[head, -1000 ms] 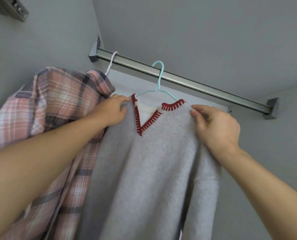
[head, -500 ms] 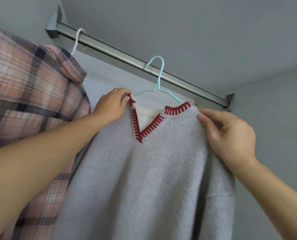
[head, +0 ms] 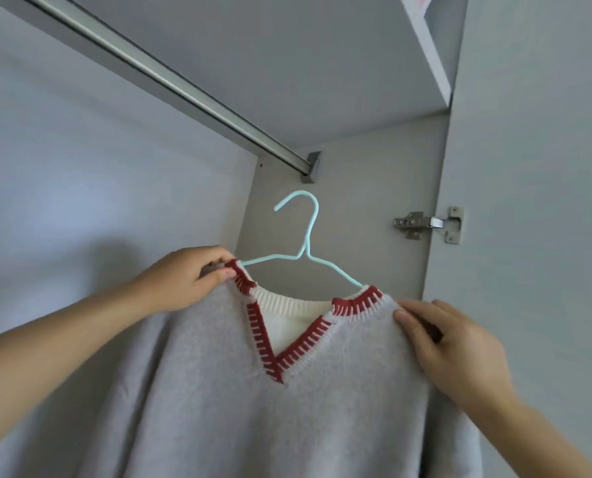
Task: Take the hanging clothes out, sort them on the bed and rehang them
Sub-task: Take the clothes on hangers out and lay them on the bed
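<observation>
While both hands (head: 184, 281) grip, sweater (head: 270, 408) hangs upright (hook (head: 301, 215) leftward).

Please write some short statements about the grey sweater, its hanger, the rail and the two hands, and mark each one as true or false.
1. The hook of the light blue wire hanger sits on the metal wardrobe rail. False: the hook is off the rail and below it.
2. The left hand pinches the grey knit sweater with red-stitched V-neck at its shoulder. True.
3. The right hand holds the hanger by its hook. False: it grips the sweater's other shoulder.
4. The sweater is on the hanger. True.
5. A metal door hinge is on the wardrobe side, right of the hanger. True.
</observation>
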